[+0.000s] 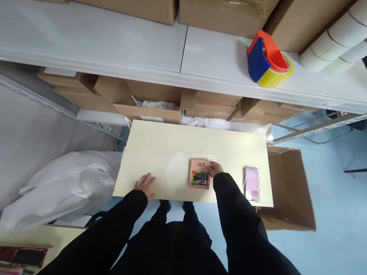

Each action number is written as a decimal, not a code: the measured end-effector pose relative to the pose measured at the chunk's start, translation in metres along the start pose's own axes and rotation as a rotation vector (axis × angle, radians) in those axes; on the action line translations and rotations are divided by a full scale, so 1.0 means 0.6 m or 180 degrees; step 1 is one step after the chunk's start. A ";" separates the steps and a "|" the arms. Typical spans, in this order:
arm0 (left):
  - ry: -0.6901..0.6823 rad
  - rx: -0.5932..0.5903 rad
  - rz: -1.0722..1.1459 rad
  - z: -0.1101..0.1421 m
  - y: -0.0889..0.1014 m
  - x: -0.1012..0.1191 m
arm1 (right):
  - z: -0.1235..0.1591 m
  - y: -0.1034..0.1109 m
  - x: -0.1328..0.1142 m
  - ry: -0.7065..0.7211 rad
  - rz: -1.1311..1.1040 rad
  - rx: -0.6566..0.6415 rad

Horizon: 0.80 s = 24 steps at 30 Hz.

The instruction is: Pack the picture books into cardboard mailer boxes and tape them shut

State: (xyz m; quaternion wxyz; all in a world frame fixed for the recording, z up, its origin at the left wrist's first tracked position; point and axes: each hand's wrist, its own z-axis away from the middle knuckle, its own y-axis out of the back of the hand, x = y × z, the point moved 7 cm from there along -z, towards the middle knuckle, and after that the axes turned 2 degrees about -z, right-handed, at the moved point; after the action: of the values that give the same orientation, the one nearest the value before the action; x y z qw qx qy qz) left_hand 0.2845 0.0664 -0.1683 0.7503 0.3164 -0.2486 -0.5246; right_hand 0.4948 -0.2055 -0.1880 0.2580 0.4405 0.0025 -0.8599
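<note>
A pink square piece [198, 186], like a small card or album, lies on the pale yellow table [153, 151]. On it are a dark picture [200, 179] in a rainbow-coloured border and a small motif above. My right hand [215, 168] has its fingers closed at the piece's upper right edge; the thumb is hard to make out. My left hand [145, 184] rests flat near the table's front edge, fingers spread, holding nothing. Right of my right forearm lies a pinkish phone-shaped thing [251, 183], blurred into blocks.
Behind the table stands a shelf [114, 46] with cardboard boxes [227, 4] and an orange and blue tape dispenser [268, 60]. An open carton [289, 188] sits at the right, a white plastic bag [74, 180] at the left. Books [12, 254] lie lower left.
</note>
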 end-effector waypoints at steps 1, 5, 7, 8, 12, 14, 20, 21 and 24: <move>0.0012 0.0004 0.0009 0.000 -0.002 -0.001 | -0.003 0.000 0.003 0.0046 0.0101 0.0041; 0.0039 -0.0031 0.0047 0.000 -0.002 0.000 | -0.004 0.005 0.003 0.0265 0.0482 0.0242; 0.0062 -0.0040 0.0060 0.000 0.000 0.001 | -0.002 0.009 0.002 0.0351 0.0692 0.0393; 0.0070 -0.0042 0.0062 -0.001 0.001 0.002 | -0.002 0.011 0.002 0.0387 0.0798 0.0473; 0.0091 -0.0029 0.0048 -0.002 0.003 0.004 | -0.005 0.015 0.007 0.0525 0.1223 0.0775; 0.0103 -0.0013 0.0021 -0.001 0.005 0.006 | -0.008 0.015 0.009 0.0576 0.1367 0.0877; 0.0149 0.0057 -0.0100 0.001 0.025 0.013 | 0.008 0.033 0.003 0.0648 0.1424 0.1014; 0.0123 0.0058 -0.0101 0.001 0.030 0.018 | 0.016 0.041 0.004 0.0628 0.1407 0.1025; -0.0270 0.0065 -0.0042 -0.001 0.043 0.061 | 0.048 0.064 0.023 0.0480 0.1254 0.1075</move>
State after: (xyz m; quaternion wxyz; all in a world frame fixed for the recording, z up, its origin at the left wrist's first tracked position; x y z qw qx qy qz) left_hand 0.3131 0.0384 -0.1483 0.7322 0.3032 -0.2834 -0.5400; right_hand 0.4837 -0.2517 -0.1720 0.3423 0.5320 -0.2075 -0.7461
